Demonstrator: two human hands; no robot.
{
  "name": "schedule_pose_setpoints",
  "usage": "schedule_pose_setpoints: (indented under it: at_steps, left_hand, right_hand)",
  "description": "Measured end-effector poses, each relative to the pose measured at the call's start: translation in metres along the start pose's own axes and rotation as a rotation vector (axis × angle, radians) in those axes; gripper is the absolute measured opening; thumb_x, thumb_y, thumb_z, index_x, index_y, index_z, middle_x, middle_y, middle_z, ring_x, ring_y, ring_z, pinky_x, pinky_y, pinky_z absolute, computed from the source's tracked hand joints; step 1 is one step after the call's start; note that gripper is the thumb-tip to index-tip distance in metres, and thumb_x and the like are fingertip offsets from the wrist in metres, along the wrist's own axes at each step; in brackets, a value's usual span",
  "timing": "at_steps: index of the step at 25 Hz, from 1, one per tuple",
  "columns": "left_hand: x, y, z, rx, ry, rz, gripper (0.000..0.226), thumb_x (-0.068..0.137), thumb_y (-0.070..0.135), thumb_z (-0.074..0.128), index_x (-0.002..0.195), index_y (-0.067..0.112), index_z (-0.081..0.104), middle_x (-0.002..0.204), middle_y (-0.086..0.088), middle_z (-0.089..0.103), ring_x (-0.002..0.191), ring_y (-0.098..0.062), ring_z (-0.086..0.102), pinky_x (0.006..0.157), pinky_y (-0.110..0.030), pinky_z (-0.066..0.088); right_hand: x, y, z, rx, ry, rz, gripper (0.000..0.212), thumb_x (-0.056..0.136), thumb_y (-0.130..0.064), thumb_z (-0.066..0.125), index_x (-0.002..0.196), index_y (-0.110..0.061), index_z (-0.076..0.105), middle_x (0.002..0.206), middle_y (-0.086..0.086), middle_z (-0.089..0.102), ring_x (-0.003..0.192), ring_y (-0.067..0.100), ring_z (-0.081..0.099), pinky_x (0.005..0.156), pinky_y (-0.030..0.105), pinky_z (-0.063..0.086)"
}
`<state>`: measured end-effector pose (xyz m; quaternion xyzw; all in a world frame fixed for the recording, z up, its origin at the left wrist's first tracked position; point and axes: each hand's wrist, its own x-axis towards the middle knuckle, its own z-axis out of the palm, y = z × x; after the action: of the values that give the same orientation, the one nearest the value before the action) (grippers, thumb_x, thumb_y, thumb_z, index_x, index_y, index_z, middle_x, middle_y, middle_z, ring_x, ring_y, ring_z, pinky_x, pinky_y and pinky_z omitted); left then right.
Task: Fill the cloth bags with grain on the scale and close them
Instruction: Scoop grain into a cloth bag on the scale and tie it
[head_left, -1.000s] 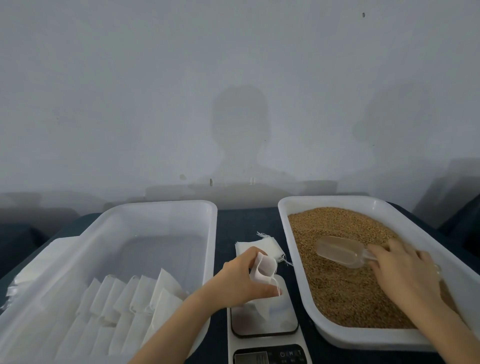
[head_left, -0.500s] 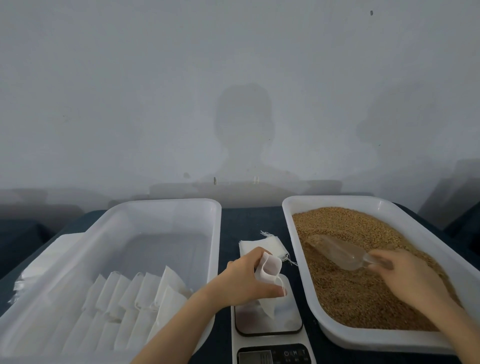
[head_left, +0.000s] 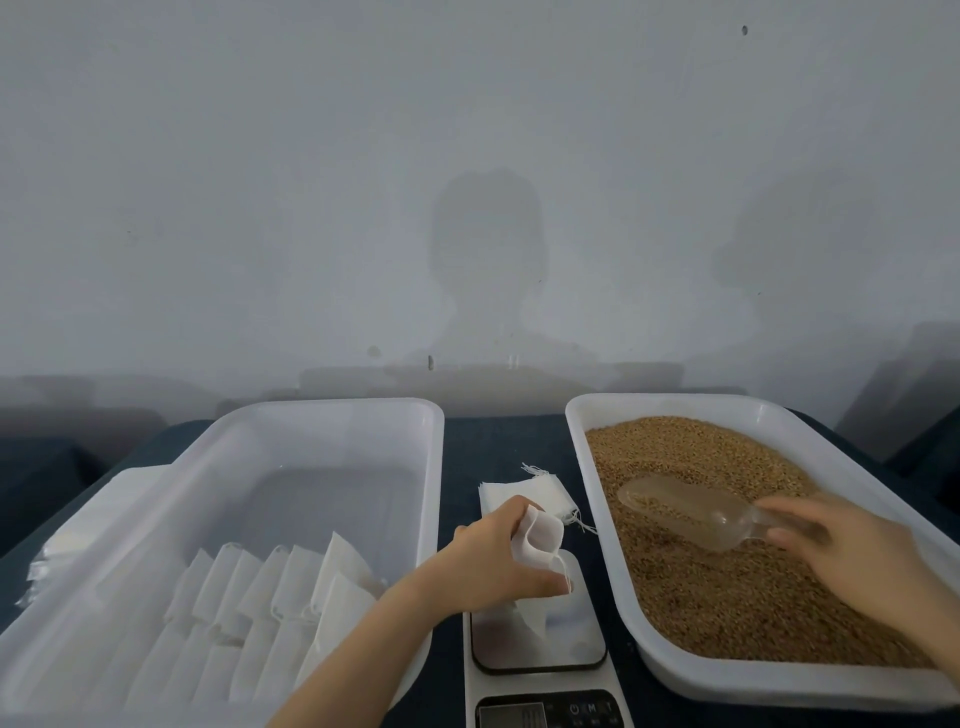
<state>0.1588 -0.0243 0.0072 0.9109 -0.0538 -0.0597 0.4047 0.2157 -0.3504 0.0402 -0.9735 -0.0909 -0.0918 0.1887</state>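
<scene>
My left hand (head_left: 493, 564) holds a small white cloth bag (head_left: 540, 540) with its mouth open, standing on the plate of the kitchen scale (head_left: 576, 639). My right hand (head_left: 852, 551) grips the handle of a clear plastic scoop (head_left: 680, 509) that lies low over the brown grain (head_left: 727, 597), with some grain inside it. The grain fills a white tray (head_left: 576, 426) on the right. The scoop's bowl points left toward the bag, still over the tray.
A larger white tub (head_left: 343, 410) on the left holds a row of several cloth bags (head_left: 270, 587). A small stack of flat empty bags (head_left: 519, 493) lies on the dark table behind the scale. A grey wall rises close behind.
My right hand has dragged the scoop through the grain and some grain now lies in it. My left hand kept the bag on the scale.
</scene>
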Motion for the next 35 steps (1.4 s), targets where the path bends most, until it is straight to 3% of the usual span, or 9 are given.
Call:
schedule_pose_setpoints:
  at_steps: [3,7,10,13,18,24,31,33,35]
  left_hand:
    - [0.001,0.001,0.0,0.044,0.006,-0.015,0.055,0.073,0.052,0.073,0.114,0.039,0.039,0.112,0.011,0.053,0.103,-0.017,0.054,0.093,-0.037,0.05]
    - [0.0,0.002,0.001,0.1,-0.006,-0.013,0.056,0.073,0.055,0.072,0.113,0.041,0.035,0.109,0.014,0.05,0.103,-0.016,0.052,0.097,-0.04,0.047]
    - [-0.001,0.003,0.0,0.1,-0.021,-0.019,0.057,0.073,0.056,0.071,0.113,0.042,0.034,0.108,0.015,0.05,0.102,-0.015,0.051,0.099,-0.041,0.045]
    - [-0.001,0.003,0.001,0.11,-0.031,-0.002,0.054,0.073,0.056,0.07,0.112,0.04,0.036,0.107,0.015,0.052,0.102,-0.014,0.05,0.101,-0.043,0.041]
    - [0.0,0.001,0.002,0.113,-0.048,-0.006,0.05,0.073,0.058,0.069,0.109,0.042,0.039,0.1,0.019,0.05,0.099,-0.012,0.049,0.101,-0.044,0.041]
    - [0.003,-0.001,0.003,0.121,-0.045,-0.043,0.056,0.07,0.063,0.067,0.114,0.042,0.039,0.111,0.013,0.052,0.105,-0.017,0.049,0.099,-0.043,0.044]
    - [0.004,-0.003,0.004,0.122,0.0,-0.026,0.053,0.068,0.065,0.067,0.109,0.046,0.039,0.101,0.021,0.047,0.102,-0.013,0.041,0.094,-0.036,0.035]
    - [0.004,-0.003,0.004,0.117,0.023,-0.015,0.052,0.066,0.066,0.066,0.106,0.049,0.038,0.104,0.019,0.047,0.103,-0.015,0.04,0.09,-0.034,0.032]
    - [0.004,-0.003,0.004,0.108,0.036,-0.017,0.052,0.065,0.067,0.066,0.105,0.051,0.037,0.105,0.017,0.047,0.104,-0.017,0.04,0.088,-0.033,0.033]
  right_hand:
    - [-0.005,-0.019,-0.014,0.064,-0.015,-0.123,0.034,0.082,-0.027,0.065,0.111,-0.042,0.06,0.095,-0.021,0.059,0.08,0.002,0.058,0.074,0.025,0.046]
    - [-0.006,-0.045,-0.028,0.04,-0.041,-0.244,0.034,0.083,-0.034,0.061,0.112,-0.052,0.053,0.1,-0.031,0.055,0.094,-0.002,0.052,0.099,0.042,0.04]
    - [-0.005,-0.06,-0.032,-0.008,-0.034,-0.289,0.034,0.083,-0.037,0.061,0.108,-0.057,0.051,0.097,-0.034,0.053,0.099,-0.002,0.047,0.108,0.041,0.024]
    - [-0.005,-0.072,-0.031,-0.083,-0.025,-0.311,0.034,0.084,-0.039,0.06,0.107,-0.06,0.048,0.096,-0.037,0.048,0.1,-0.004,0.04,0.106,0.031,0.011]
    - [-0.005,-0.085,-0.03,-0.224,-0.029,-0.352,0.031,0.087,-0.043,0.055,0.115,-0.056,0.05,0.097,-0.037,0.043,0.103,-0.004,0.033,0.102,0.025,0.004]
    - [-0.006,-0.111,-0.03,-0.377,0.002,-0.457,0.032,0.09,-0.041,0.05,0.12,-0.051,0.053,0.102,-0.027,0.043,0.112,0.003,0.036,0.108,0.033,-0.005]
    - [-0.016,-0.138,-0.04,-0.579,0.072,-0.539,0.038,0.087,-0.026,0.06,0.12,-0.044,0.057,0.107,-0.016,0.052,0.111,0.012,0.041,0.107,0.04,-0.019]
    - [-0.021,-0.145,-0.04,-0.669,0.121,-0.574,0.043,0.074,-0.012,0.07,0.108,-0.038,0.066,0.098,-0.01,0.058,0.102,0.018,0.05,0.109,0.044,-0.014]
    - [-0.024,-0.15,-0.04,-0.666,0.266,-0.631,0.046,0.056,0.008,0.065,0.088,-0.024,0.074,0.08,0.0,0.061,0.086,0.027,0.057,0.11,0.05,-0.002]
